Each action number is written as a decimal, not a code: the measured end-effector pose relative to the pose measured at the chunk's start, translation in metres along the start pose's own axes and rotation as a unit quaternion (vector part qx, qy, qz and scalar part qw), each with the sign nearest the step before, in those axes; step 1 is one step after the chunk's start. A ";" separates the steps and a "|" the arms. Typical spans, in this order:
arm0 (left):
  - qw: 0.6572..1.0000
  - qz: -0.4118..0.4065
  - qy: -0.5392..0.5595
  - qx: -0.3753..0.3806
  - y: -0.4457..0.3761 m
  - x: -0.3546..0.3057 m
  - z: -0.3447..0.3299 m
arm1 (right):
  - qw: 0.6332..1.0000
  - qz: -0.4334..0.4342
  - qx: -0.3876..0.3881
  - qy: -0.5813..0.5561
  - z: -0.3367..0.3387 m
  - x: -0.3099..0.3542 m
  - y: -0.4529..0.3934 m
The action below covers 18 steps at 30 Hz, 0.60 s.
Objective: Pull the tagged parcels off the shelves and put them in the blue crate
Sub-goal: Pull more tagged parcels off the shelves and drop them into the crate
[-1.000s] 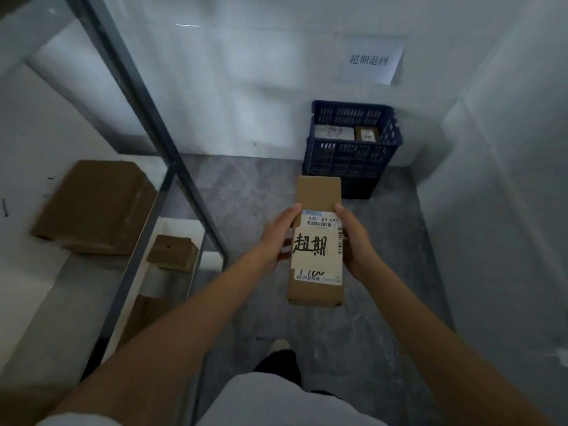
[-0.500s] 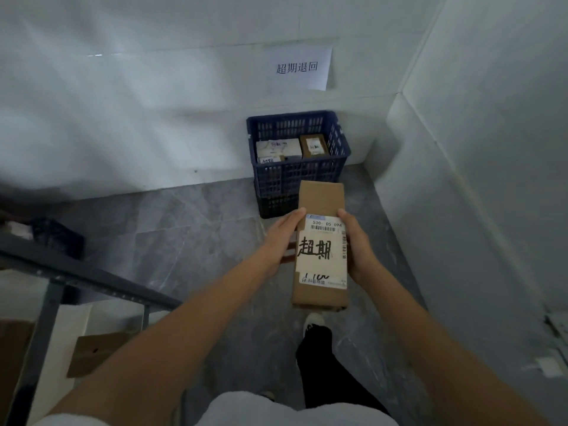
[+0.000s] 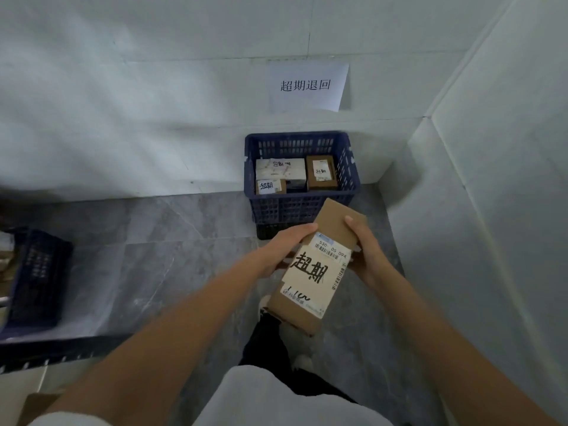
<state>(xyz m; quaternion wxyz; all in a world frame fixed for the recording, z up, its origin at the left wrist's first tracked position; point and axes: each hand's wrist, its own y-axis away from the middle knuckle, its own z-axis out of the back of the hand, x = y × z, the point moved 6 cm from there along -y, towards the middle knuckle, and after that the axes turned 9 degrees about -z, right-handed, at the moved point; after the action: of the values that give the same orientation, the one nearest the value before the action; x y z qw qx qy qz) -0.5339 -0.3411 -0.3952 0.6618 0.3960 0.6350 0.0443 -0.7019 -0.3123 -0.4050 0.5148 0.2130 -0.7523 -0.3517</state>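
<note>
Step in hand: the carry to the crate; a tagged parcel (image 3: 310,265) is off the shelf and held in the air in front of the body, not yet over the blue crate (image 3: 301,207)

Parcel: a long brown carton, tilted with its far end toward the crate; a white label with handwritten black characters and barcodes faces up; its far end overlaps the crate's near wall in the head view, though it looks nearer to the camera than the crate and I judge it short of the opening

Left hand (image 3: 284,250): closed on the parcel's left long edge; fingers (image 3: 302,230) lie along the upper left side

Right hand (image 3: 367,253): closed on the right long edge; fingers (image 3: 353,224) curl over the top face near the far end

Blue crate: on the grey floor (image 3: 153,247) against the white wall, just under a paper sign (image 3: 307,86) with printed characters; it appears to sit on a dark base

Crate contents: a white parcel (image 3: 281,169) at back left, a small brown parcel (image 3: 270,186) at front left, a brown parcel (image 3: 321,172) on the right; all labelled; a dark gap shows between them at the front middle

Next move, as I judge it: bring the parcel forward past the near rim, then lower it; the gaps look narrower than this carton, so it will likely rest on top of the others; lay it flat so it does not tip over the rim

Elsewhere: a second dark blue crate (image 3: 33,272) sits at the left edge, blurred; its contents cannot be made out
</note>
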 end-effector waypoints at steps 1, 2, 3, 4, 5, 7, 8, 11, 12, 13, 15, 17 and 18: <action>1.000 0.009 0.008 0.010 -0.016 -0.004 0.005 | 1.000 -0.001 -0.012 -0.011 0.000 0.009 -0.012; 1.000 0.015 0.014 0.016 -0.031 -0.010 0.013 | 0.999 0.003 -0.028 -0.024 0.001 0.019 -0.024; 1.000 0.021 0.013 0.011 -0.047 -0.018 0.023 | 0.998 0.008 -0.049 -0.039 0.003 0.030 -0.036; 1.000 0.026 -0.001 -0.002 -0.063 -0.026 0.038 | 0.995 0.017 -0.073 -0.059 0.005 0.042 -0.050; 0.999 0.037 -0.015 -0.018 -0.078 -0.033 0.054 | 0.992 0.026 -0.100 -0.078 0.008 0.054 -0.064; 0.997 0.059 -0.005 -0.040 -0.099 -0.047 0.083 | 0.984 0.040 -0.138 -0.105 0.010 0.076 -0.088; 0.997 0.066 0.011 -0.047 -0.107 -0.055 0.095 | 0.979 0.046 -0.152 -0.124 0.010 0.087 -0.099; 0.995 0.079 0.055 -0.042 -0.138 -0.078 0.118 | 0.963 0.061 -0.195 -0.174 0.009 0.116 -0.131; 0.994 0.070 0.077 -0.042 -0.151 -0.086 0.121 | 0.960 0.064 -0.201 -0.183 0.009 0.124 -0.143; 0.992 0.059 0.099 -0.056 -0.164 -0.094 0.123 | 0.958 0.065 -0.207 -0.190 0.008 0.132 -0.154; 0.984 0.039 0.110 -0.131 -0.192 -0.106 0.129 | 0.952 0.064 -0.221 -0.202 0.007 0.147 -0.177; 0.969 0.042 0.098 -0.221 -0.221 -0.106 0.137 | 0.951 0.054 -0.226 -0.205 0.009 0.157 -0.202; 0.959 0.052 0.095 -0.262 -0.235 -0.101 0.142 | 0.952 0.048 -0.223 -0.203 0.010 0.161 -0.216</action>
<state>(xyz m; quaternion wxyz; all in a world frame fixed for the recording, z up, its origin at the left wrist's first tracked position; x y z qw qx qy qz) -0.5333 -0.6252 -0.4671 0.6761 0.2351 0.6394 0.2808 -0.7813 -0.5618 -0.4685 0.4020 -0.0192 -0.7528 -0.5209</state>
